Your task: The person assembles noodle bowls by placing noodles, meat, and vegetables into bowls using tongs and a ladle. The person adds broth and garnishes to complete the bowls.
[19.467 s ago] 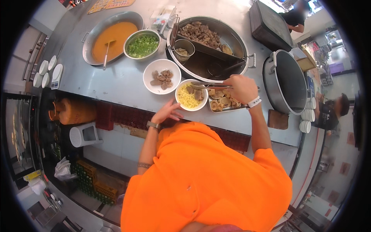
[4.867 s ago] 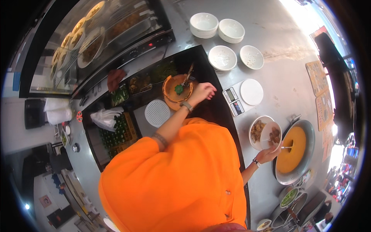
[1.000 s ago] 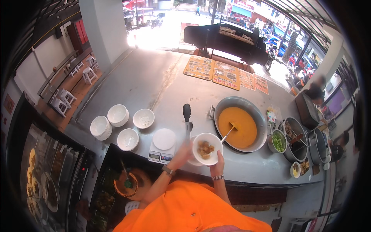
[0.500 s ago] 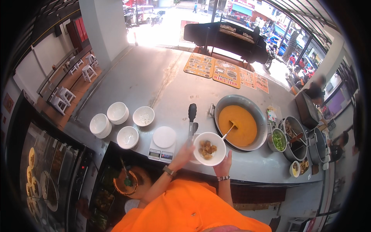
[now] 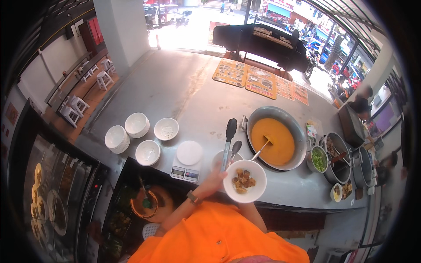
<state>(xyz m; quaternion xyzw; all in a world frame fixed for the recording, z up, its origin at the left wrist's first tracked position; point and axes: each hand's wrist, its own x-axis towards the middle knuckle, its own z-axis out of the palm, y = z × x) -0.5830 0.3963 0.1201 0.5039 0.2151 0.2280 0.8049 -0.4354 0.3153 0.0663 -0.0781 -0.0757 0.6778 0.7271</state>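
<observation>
White is the bowl (image 5: 259,175) of brown chunks (image 5: 242,181) in front of us near the bench (image 5: 193,103) edge, while our left hand (image 5: 213,181) grips black-tipped metal tongs (image 5: 226,152) and our right hand is hidden, its hold something we cannot tell.

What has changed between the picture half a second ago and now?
The bowl of brown pieces came closer to the person, uncovering more of the white bowl behind it. The tongs, still held in the left hand, shifted right. The scale and wide pan stayed where they were.
</observation>
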